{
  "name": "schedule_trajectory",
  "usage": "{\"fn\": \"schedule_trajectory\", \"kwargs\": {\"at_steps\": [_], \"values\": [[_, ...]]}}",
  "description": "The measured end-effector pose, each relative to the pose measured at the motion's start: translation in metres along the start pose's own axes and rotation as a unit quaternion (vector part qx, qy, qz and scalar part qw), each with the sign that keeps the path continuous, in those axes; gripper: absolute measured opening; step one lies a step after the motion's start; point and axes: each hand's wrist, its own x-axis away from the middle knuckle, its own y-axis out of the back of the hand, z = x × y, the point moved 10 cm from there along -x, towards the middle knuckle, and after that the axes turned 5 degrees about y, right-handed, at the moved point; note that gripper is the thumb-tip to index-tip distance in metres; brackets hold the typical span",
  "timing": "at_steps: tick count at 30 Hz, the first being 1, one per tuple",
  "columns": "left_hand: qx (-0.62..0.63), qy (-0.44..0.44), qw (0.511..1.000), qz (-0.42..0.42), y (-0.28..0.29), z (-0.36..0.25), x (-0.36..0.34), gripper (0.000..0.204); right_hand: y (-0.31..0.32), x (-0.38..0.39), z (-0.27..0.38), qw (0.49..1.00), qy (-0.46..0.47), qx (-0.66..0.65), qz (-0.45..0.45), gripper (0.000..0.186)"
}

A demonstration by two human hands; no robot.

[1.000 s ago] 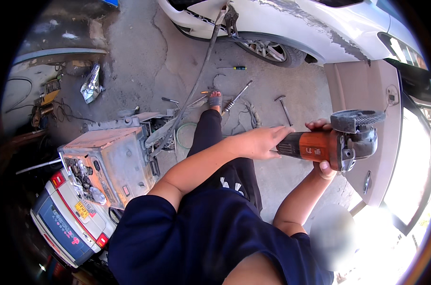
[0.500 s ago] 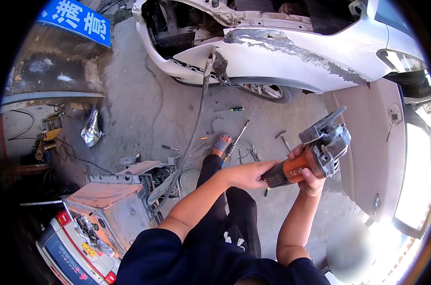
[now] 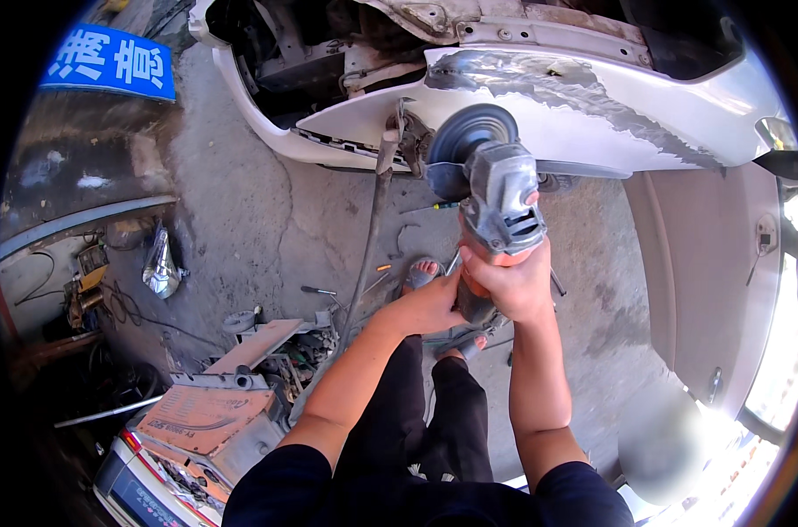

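Observation:
An angle grinder (image 3: 503, 195) with an orange body and grey, dusty head is held out in front of me. My left hand (image 3: 427, 307) is closed round the dark rear end of its body. Further forward, my right hand (image 3: 515, 283) wraps the orange part just behind the head. The round grey disc (image 3: 475, 133) faces partly upward, its surface smeared into rings. Beyond it stands a white car's front fender (image 3: 592, 132), with a rough grey bared patch (image 3: 540, 77) along its upper edge. In this view the disc overlaps the fender; I cannot tell whether they touch.
A clamp on a thick cable (image 3: 380, 167) hangs at the fender's lower front edge. Hand tools, including a screwdriver (image 3: 318, 290), lie about the concrete floor by my feet. An orange-topped metal machine (image 3: 214, 413) stands at the lower left. The open car door (image 3: 715, 281) is at the right.
Both hands have swung the grinder left and forward, toward the fender. Its head now points away from me, with the disc at its left. My view has shifted, and both feet show.

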Motion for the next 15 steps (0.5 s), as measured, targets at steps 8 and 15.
{"fn": "schedule_trajectory", "kwargs": {"at_steps": [8, 15], "values": [[0.107, -0.099, 0.965, -0.219, 0.036, 0.006, -0.009, 0.087, -0.026, -0.033, -0.01, 0.993, 0.004, 0.113, -0.039, 0.044], [0.265, -0.127, 0.91, -0.292, 0.051, 0.003, -0.019, 0.083, -0.026, -0.047, -0.004, 0.992, 0.02, 0.117, -0.044, 0.035]]}}
